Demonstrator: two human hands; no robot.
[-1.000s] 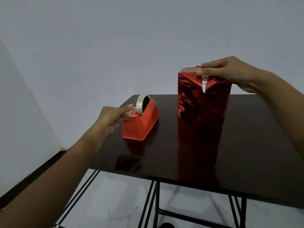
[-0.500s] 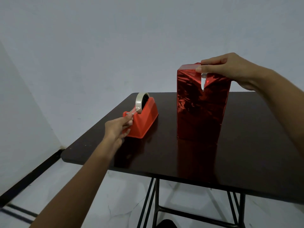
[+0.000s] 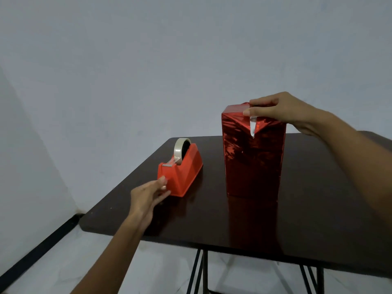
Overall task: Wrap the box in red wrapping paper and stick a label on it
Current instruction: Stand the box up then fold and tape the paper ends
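The box, wrapped in red paper, stands upright on the table; the right hand pinches the folded paper at the box's top edge, thumb in front; left of the box sits the dispenser; the left hand is at its near end, fingertips drawn together; whether they grip anything cannot be told.

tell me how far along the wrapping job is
Done: red wrapping paper covers every side in view. In hand: right hand pinches the top folds down; left hand is at the tape dispenser, whether holding a strip is unclear. Left: tape the top, stick a label; none visible.
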